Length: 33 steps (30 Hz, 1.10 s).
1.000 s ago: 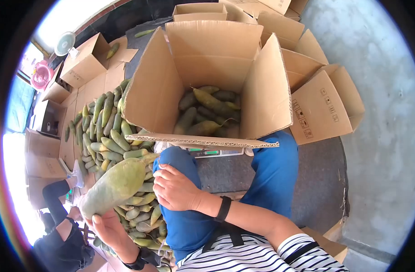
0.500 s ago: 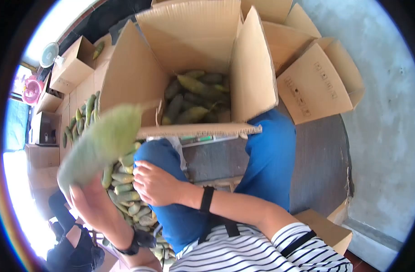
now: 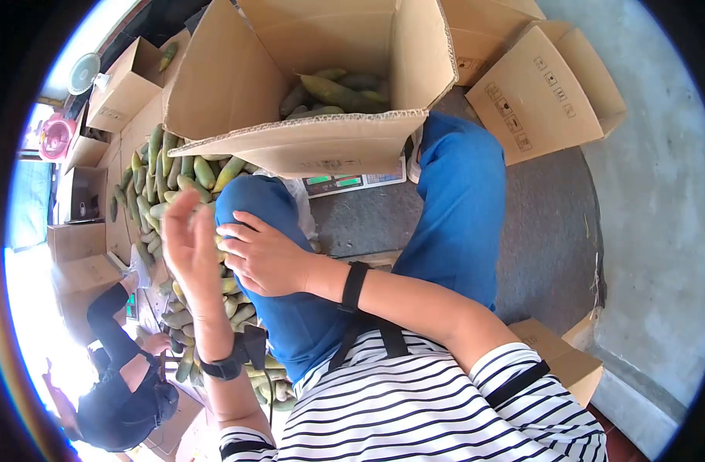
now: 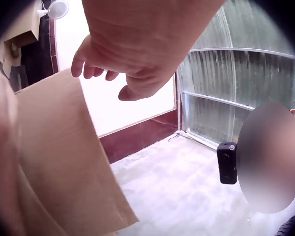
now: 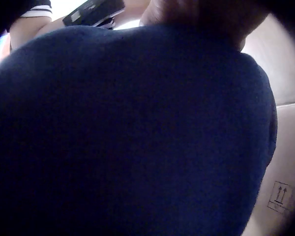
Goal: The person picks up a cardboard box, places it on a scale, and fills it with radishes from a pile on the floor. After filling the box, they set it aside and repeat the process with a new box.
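The box [image 3: 229, 77] is sitting part-filled with fruit [image 3: 329, 88] (a big pile [image 3: 164, 173] is seemingly waiting at left); the left hand [image 3: 187, 250] is hovering empty, fingers loose, the right hand [image 3: 264, 262] resting slack on a knee [image 3: 248, 202].

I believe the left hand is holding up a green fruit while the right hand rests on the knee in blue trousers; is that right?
Not quite: the left hand is raised but holds nothing, its fingers loosely open, as the head view shows. The right hand does rest on the knee in blue trousers.
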### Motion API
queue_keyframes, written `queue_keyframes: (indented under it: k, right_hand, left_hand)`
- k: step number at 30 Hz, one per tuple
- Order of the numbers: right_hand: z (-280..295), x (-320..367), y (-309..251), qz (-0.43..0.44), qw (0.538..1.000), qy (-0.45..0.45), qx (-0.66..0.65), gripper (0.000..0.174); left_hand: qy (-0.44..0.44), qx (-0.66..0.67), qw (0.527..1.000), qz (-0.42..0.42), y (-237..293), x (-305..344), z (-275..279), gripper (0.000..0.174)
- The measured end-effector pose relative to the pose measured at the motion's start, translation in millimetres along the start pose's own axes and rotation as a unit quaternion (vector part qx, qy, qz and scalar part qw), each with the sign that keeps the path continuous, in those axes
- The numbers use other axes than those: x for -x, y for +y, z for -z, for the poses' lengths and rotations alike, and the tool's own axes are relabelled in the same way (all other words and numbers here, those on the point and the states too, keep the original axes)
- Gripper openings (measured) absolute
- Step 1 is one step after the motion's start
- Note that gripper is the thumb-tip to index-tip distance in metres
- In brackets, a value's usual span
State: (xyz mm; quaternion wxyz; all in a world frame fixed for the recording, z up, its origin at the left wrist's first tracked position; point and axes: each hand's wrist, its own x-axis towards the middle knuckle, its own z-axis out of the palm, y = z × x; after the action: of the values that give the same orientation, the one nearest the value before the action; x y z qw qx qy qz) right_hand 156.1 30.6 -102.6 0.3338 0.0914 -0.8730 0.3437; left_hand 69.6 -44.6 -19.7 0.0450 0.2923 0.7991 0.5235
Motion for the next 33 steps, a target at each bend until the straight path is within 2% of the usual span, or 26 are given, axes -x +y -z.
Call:
queue_keyframes:
  k: [2, 3, 4, 5, 6, 8, 9, 10, 11, 12, 13, 15, 17, 18, 21, 23, 24, 26, 27, 30, 32, 33]
  right_hand:
    - [0.0, 9.5, -8.3, -0.002, 1.0, 0.0, -0.005, 0.023]
    - [-1.8, 14.8, -13.6, 0.0, 1.0, 0.023, -0.012, 0.024]
    - [-3.4, 20.8, -19.9, 0.001, 0.999, 0.047, -0.02, 0.025]
    - [-4.3, 28.1, -28.9, -0.018, 0.999, -0.004, -0.04, 0.024]
    - [2.6, 31.1, -38.7, -0.015, 0.999, -0.005, -0.039, 0.024]
    - [32.5, 30.4, -60.6, -0.064, 0.989, -0.108, -0.084, 0.022]
    - [48.7, 29.1, -72.2, -0.135, 0.956, -0.196, -0.173, 0.02]
    - [66.7, 27.4, -83.5, -0.202, 0.903, -0.278, -0.257, 0.019]
    - [86.1, 28.5, -93.3, -0.179, 0.91, -0.231, -0.295, 0.017]
    - [107.9, 23.9, -102.1, -0.149, 0.9, -0.221, -0.344, 0.016]
    - [129.8, 21.2, -114.0, -0.141, 0.888, -0.17, -0.403, 0.019]
    - [173.1, 17.1, -134.9, -0.106, 0.866, -0.115, -0.475, 0.013]
    - [206.6, 18.5, -152.4, -0.088, 0.858, -0.056, -0.503, 0.01]
    - [218.0, 17.8, -159.2, -0.06, 0.868, 0.002, -0.493, 0.011]
    - [233.1, 29.1, -179.4, -0.041, 0.882, 0.061, -0.466, 0.01]
    - [231.9, 37.3, -195.0, 0.031, 0.838, 0.13, -0.529, 0.025]
    - [233.5, 39.1, -202.4, 0.028, 0.847, 0.138, -0.513, 0.025]
    - [239.4, 40.0, -217.1, 0.04, 0.833, 0.194, -0.517, 0.025]
    - [243.3, 43.9, -221.2, 0.038, 0.841, 0.201, -0.5, 0.025]
    - [261.5, 55.6, -224.8, 0.07, 0.871, 0.145, -0.464, 0.021]
    - [274.7, 67.7, -228.0, 0.032, 0.881, 0.142, -0.45, 0.018]
    - [277.7, 72.5, -225.4, -0.039, 0.903, 0.145, -0.402, 0.011]
  left_hand:
    - [-0.067, -0.014, 0.997, 0.04, -17.4, 16.9, -4.7, 0.027]
    - [-0.101, -0.121, 0.987, 0.026, -17.8, 21.3, -7.7, 0.029]
    - [-0.118, -0.188, 0.974, -0.041, -19.5, 25.7, -12.1, 0.036]
    - [-0.12, -0.242, 0.958, -0.098, -22.3, 27.6, -16.2, 0.042]
    - [-0.122, -0.294, 0.935, -0.154, -23.5, 27.4, -18.2, 0.049]
    - [-0.142, -0.331, 0.919, -0.163, -20.8, 21.6, -16.8, 0.055]
    - [-0.166, -0.369, 0.899, -0.169, -19.8, 19.5, -16.0, 0.061]
    - [-0.162, -0.368, 0.9, -0.17, -19.7, 17.8, -16.3, 0.061]
    - [-0.167, -0.388, 0.891, -0.166, -20.2, 15.7, -17.7, 0.064]
    - [-0.173, -0.407, 0.882, -0.163, -19.6, 12.2, -20.0, 0.067]
    - [-0.182, -0.409, 0.883, -0.14, -17.7, 8.8, -21.3, 0.069]
    - [-0.182, -0.412, 0.883, -0.134, -18.9, 4.8, -23.2, 0.069]
    - [-0.183, -0.418, 0.881, -0.128, -22.3, 4.5, -22.6, 0.07]
    - [-0.179, -0.412, 0.883, -0.134, -24.6, 4.3, -23.2, 0.071]
    - [-0.17, -0.404, 0.886, -0.149, -28.2, 4.3, -23.9, 0.072]
    - [-0.168, -0.411, 0.883, -0.153, -27.8, 5.1, -24.3, 0.07]
    - [-0.168, -0.416, 0.878, -0.169, -32.1, 4.6, -24.0, 0.069]
    - [-0.169, -0.407, 0.879, -0.183, -38.3, 3.4, -23.6, 0.067]
    - [-0.168, -0.408, 0.877, -0.191, -43.1, 2.1, -23.0, 0.067]
    - [-0.172, -0.409, 0.878, -0.181, -43.3, 0.5, -25.4, 0.069]
    - [-0.181, -0.417, 0.869, -0.195, -48.3, -3.6, -27.4, 0.069]
    - [-0.18, -0.425, 0.863, -0.207, -53.0, -7.1, -28.3, 0.069]
